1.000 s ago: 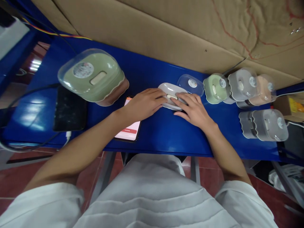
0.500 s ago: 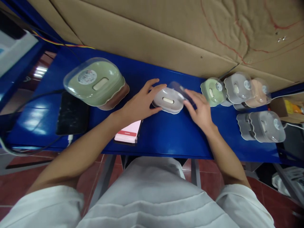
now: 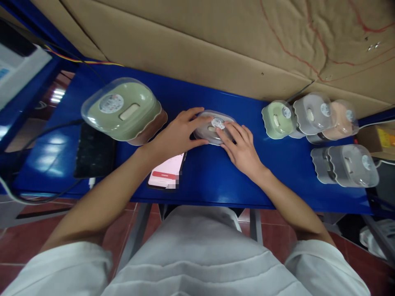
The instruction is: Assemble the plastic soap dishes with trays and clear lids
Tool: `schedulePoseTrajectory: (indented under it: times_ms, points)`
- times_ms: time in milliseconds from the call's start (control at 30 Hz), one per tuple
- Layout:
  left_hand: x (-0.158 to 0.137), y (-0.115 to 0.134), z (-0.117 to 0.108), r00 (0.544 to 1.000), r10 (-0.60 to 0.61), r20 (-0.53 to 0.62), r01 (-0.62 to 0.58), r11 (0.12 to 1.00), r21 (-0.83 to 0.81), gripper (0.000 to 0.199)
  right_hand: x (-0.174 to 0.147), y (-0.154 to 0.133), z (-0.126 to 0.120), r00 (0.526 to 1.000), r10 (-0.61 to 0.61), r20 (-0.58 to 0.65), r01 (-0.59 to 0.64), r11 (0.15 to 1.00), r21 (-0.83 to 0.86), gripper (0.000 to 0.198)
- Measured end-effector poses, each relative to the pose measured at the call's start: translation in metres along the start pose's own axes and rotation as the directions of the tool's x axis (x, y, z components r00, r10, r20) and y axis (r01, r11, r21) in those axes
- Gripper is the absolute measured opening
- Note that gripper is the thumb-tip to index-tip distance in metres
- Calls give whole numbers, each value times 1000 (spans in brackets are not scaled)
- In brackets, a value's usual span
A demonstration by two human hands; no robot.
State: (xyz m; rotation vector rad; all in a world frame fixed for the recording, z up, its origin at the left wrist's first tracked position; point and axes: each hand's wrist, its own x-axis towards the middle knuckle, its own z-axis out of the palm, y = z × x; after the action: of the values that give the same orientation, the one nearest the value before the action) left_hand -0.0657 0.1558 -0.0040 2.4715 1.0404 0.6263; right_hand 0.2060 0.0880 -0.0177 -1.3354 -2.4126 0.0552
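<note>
A small grey lidded box (image 3: 210,138) sits on the blue table in front of me, with a clear plastic lid (image 3: 206,116) over its top. The lid bears a round printed sticker, and a pale oblong handle shows beneath it. My left hand (image 3: 177,133) grips the box's left side, thumb at the front and fingers across the back and top. From the right, my right hand (image 3: 243,150) holds the lid, its fingertips on the top near the sticker and the thumb at the front edge. Left of my left wrist stands a larger green box (image 3: 129,98) with a clear lid.
A lit phone (image 3: 166,172) lies below my left wrist. Farther left is a black device (image 3: 94,150) with a cable. Several lidded boxes stand at the right, among them a green one (image 3: 276,121) and a grey one (image 3: 342,162). Brown cardboard (image 3: 191,49) lines the back.
My right hand has moved left and brought the clear lid from beside the grey box onto its top. My left hand stays around the box's left side.
</note>
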Motion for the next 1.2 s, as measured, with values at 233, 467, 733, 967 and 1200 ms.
schedulePoseTrajectory:
  times_ms: [233, 467, 733, 967, 1200]
  points:
    - [3, 3, -10, 995, -85, 43, 89, 992, -93, 61, 1, 13, -2, 994, -85, -64, 94, 986, 140, 56]
    - [3, 6, -8, 998, -55, 33, 58, 995, -81, 61, -2, 16, 1, 988, -128, -80, 136, 985, 102, 58]
    - [4, 6, 0, 1000, 4, -30, -8, 991, -131, 63, -4, 23, -3, 992, -37, -124, 45, 997, 63, 59]
    - [5, 3, 12, 999, 44, 31, -38, 984, -171, 64, -3, 26, -3, 992, 96, -82, -98, 995, -12, 63]
    - [5, -2, 12, 996, 42, 75, -30, 987, -156, 62, -2, 32, -1, 994, 83, -67, -79, 995, 67, 70]
